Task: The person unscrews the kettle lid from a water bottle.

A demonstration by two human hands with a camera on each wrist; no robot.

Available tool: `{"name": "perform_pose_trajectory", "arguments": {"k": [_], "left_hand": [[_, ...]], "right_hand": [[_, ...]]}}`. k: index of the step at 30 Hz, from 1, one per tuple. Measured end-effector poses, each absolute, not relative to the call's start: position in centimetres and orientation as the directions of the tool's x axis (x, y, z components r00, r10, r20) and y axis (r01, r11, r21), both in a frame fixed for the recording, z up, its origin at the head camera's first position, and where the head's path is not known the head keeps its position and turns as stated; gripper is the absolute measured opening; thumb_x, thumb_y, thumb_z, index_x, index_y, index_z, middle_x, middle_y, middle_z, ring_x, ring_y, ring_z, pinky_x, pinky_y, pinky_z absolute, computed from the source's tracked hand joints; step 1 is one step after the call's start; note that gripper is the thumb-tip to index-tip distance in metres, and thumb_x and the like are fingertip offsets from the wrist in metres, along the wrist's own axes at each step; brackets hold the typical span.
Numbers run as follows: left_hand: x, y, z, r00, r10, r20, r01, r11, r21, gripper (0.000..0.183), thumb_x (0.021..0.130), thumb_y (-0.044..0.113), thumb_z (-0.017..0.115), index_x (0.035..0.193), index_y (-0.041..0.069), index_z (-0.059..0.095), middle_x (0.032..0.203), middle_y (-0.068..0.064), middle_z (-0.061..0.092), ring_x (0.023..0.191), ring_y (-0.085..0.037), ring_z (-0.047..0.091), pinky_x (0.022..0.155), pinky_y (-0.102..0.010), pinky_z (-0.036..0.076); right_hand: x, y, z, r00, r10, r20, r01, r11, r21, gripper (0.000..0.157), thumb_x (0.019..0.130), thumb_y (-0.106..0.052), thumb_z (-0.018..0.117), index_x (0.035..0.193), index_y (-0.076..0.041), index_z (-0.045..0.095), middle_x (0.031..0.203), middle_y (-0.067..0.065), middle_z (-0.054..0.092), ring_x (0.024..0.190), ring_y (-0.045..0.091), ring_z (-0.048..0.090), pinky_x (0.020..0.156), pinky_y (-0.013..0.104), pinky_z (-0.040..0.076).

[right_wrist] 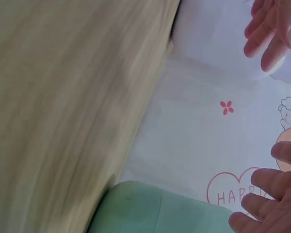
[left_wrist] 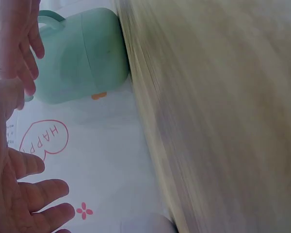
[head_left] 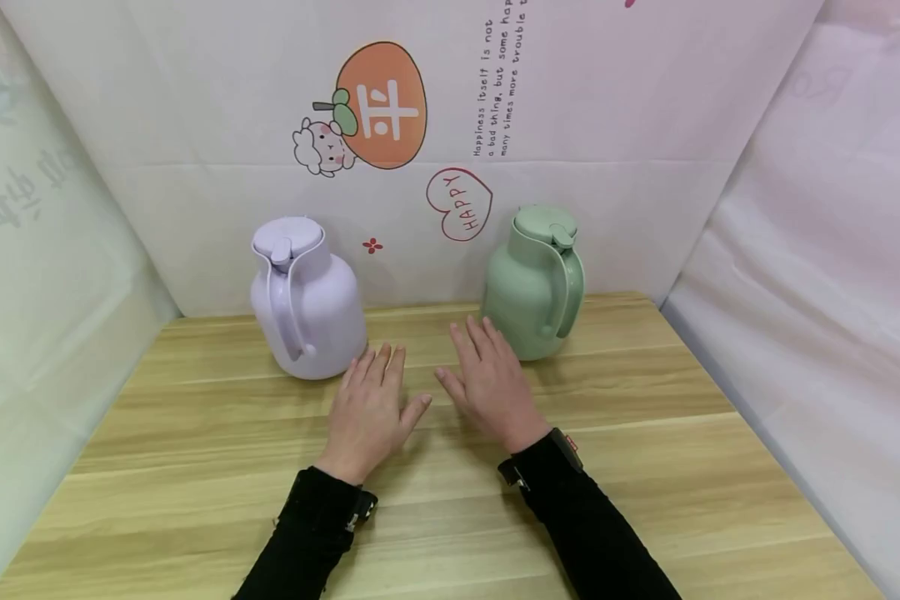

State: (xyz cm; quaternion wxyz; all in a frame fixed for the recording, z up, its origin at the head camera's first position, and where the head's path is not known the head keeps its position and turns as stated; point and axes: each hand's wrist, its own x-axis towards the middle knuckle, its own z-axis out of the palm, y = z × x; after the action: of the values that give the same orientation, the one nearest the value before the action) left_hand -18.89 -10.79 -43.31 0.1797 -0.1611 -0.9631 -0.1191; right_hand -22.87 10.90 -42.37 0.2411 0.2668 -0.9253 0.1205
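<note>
Two thermal jugs stand upright near the back of the table. The lavender jug (head_left: 318,308) is on the left, its handle turned toward me. On the right is the green jug (head_left: 528,292), handle facing front right. My left hand (head_left: 371,408), palm down with fingers extended, is just in front of the lavender jug, fingertips by its base. My right hand (head_left: 491,379) has its fingers spread, their tips overlapping the green jug's lower left side in the head view. In the left wrist view the green jug (left_wrist: 82,56) shows beyond the hands. Neither hand holds anything.
The wood-grain table (head_left: 435,533) ends at a white backdrop (head_left: 217,242) printed with an orange fruit, a red heart and text. White cloth (head_left: 817,275) hangs along the right side, with another cloth (head_left: 37,292) on the left.
</note>
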Motion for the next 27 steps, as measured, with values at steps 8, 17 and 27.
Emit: {"name": "perform_pose_trajectory", "arguments": {"k": [8, 17, 27], "left_hand": [[-18.9, -10.7, -43.1, -0.893, 0.252, 0.374, 0.356, 0.904, 0.239, 0.082, 0.105, 0.061, 0.046, 0.160, 0.002, 0.036, 0.161, -0.024, 0.041, 0.152, -0.042, 0.035, 0.125, -0.056, 0.026], [-18.8, -10.8, -43.1, -0.897, 0.242, 0.370, 0.364, 0.879, 0.308, 0.082, 0.106, 0.060, 0.046, 0.161, 0.001, 0.034, 0.161, -0.024, 0.041, 0.152, -0.041, 0.036, 0.126, -0.054, 0.025], [-18.8, -10.4, -42.6, -0.904, 0.239, 0.355, 0.391, 0.797, 0.460, 0.081, 0.108, 0.060, 0.039, 0.162, 0.000, 0.030, 0.164, -0.022, 0.037, 0.152, -0.038, 0.037, 0.124, -0.054, 0.030]], "right_hand": [[-23.1, 11.7, -40.9, -0.644, -0.393, 0.657, -0.594, 0.797, -0.106, 0.068, 0.110, -0.050, 0.045, 0.150, 0.004, 0.049, 0.148, 0.034, 0.052, 0.141, 0.050, 0.048, 0.120, 0.056, 0.037], [-23.0, 13.0, -39.7, -0.705, -0.321, 0.632, -0.561, 0.798, -0.221, 0.070, 0.109, -0.053, 0.045, 0.156, -0.001, 0.043, 0.157, 0.029, 0.044, 0.148, 0.046, 0.040, 0.122, 0.057, 0.034], [-23.2, 14.4, -39.1, -0.584, -0.252, 0.772, -0.617, 0.755, -0.221, 0.072, 0.111, -0.056, 0.035, 0.150, 0.002, 0.049, 0.148, 0.028, 0.056, 0.141, 0.042, 0.050, 0.118, 0.056, 0.039]]}}
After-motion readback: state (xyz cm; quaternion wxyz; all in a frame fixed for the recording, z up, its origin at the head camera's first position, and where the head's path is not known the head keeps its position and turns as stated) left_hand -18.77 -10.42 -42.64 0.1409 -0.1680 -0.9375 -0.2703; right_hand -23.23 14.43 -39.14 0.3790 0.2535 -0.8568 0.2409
